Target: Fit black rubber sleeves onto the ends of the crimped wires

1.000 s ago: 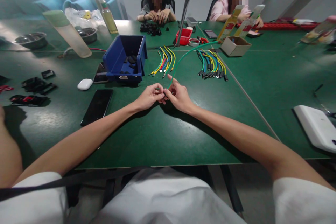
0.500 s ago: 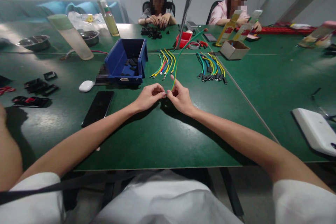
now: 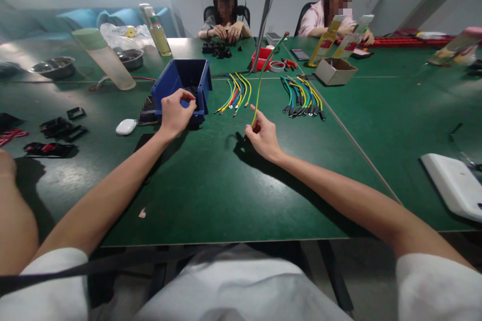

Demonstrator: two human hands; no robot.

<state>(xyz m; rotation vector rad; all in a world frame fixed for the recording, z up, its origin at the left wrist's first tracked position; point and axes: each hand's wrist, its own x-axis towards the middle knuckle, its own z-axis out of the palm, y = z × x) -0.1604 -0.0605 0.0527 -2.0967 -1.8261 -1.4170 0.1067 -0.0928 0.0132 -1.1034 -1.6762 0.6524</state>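
My right hand (image 3: 263, 135) is closed in a pinch on the lower end of a green-and-yellow wire (image 3: 259, 88), which stands up and leans to the right at its top. Over the front lip of a blue bin (image 3: 161, 88) is my left hand (image 3: 176, 113), thumb and fingertips pressed together. Whatever they hold, if anything, is too small to make out. Small black pieces (image 3: 192, 89) lie inside the bin, partly hidden by that hand. Ahead of my right hand lies a bunch of loose wires (image 3: 237, 88) with metal terminals. A second bunch (image 3: 303, 98), with black sleeves on its ends, is farther right.
A dark phone (image 3: 145, 144) lies under my left forearm, beside a white earbud case (image 3: 126, 126). A metal pole (image 3: 266, 10) rises behind the wires, near a red container (image 3: 261, 57) and a small carton (image 3: 335, 71). Two people sit across the table.
My left hand has left my right hand and moved leftward to the front of the blue bin. My right hand still holds the wire, having shifted slightly right.
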